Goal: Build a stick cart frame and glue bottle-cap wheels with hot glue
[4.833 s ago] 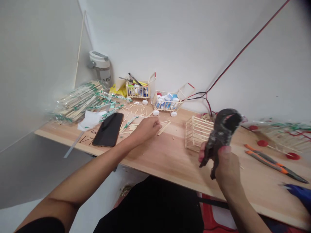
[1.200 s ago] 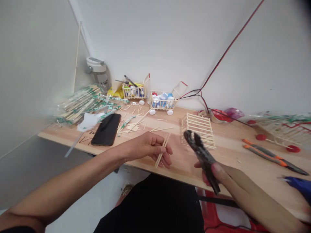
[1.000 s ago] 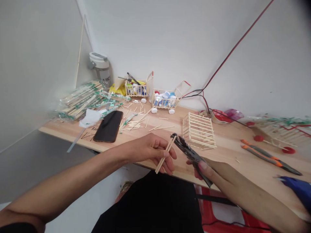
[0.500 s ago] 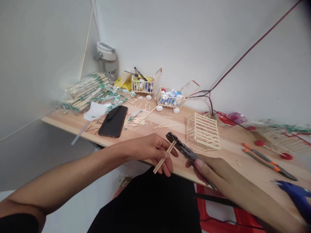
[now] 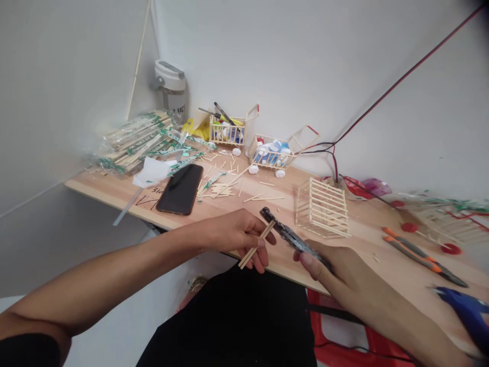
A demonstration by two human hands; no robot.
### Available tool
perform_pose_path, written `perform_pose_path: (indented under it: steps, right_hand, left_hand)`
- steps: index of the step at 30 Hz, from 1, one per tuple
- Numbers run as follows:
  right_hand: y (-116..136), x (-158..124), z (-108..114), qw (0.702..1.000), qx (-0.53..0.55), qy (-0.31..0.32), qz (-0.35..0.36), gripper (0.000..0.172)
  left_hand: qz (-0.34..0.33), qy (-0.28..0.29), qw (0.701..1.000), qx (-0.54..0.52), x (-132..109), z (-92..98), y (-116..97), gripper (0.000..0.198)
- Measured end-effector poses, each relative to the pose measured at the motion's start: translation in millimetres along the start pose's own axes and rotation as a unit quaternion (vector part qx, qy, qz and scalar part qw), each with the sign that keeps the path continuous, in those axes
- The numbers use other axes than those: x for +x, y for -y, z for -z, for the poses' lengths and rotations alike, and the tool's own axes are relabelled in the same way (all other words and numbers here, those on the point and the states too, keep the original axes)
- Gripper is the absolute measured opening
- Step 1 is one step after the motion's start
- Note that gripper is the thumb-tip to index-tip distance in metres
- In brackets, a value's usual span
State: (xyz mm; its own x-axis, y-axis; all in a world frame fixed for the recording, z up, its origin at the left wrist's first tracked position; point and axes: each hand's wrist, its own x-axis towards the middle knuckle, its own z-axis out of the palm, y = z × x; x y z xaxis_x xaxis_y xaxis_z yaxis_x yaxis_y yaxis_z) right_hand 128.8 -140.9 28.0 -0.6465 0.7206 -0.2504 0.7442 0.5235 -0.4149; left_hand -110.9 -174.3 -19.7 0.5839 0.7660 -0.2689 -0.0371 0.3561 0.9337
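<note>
My left hand (image 5: 244,234) pinches two thin wooden sticks (image 5: 255,248) side by side, tilted up to the right over the table's front edge. Wrapped in my right hand (image 5: 328,265) is a dark pair of pliers (image 5: 292,237). Its jaws touch the upper ends of the sticks; whether they are fully closed around them I cannot tell. Just beyond, a slatted basket made of wooden sticks (image 5: 323,208) rests on the table. Loose cut sticks (image 5: 223,189) are scattered behind my left hand.
A phone (image 5: 180,189) lies left on the wooden table (image 5: 114,188), near wrapped chopsticks (image 5: 137,140) and a tumbler (image 5: 171,92). Two small stick carts (image 5: 228,133) stand behind. To the right are orange-grey pliers (image 5: 424,257), a blue glue gun (image 5: 466,311) and red wheels (image 5: 451,248).
My right fingers have closed further round the pliers, whose handles sit closer together. A small wooden bit now shows on the table beyond the jaws. The view has shifted slightly.
</note>
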Motion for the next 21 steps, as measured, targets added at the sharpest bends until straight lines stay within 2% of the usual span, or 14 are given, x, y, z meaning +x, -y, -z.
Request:
perform_pose_path:
  steps: [6,14,21]
  right_hand:
    - [-6,6,-8,0.999,-0.035,-0.032,0.005,0.047]
    - [-8,21,-20,0.998,-0.049,-0.038,0.009,0.046]
    - [-11,41,-31,0.998,-0.05,-0.043,0.017,0.05]
  left_hand:
    - [-0.013,-0.036,0.999,0.038,-1,0.6,1,0.015]
    - [-0.009,-0.113,0.99,0.081,2,4.5,9,0.014]
    - [-0.042,-0.148,0.981,0.12,1,13.8,16,0.011]
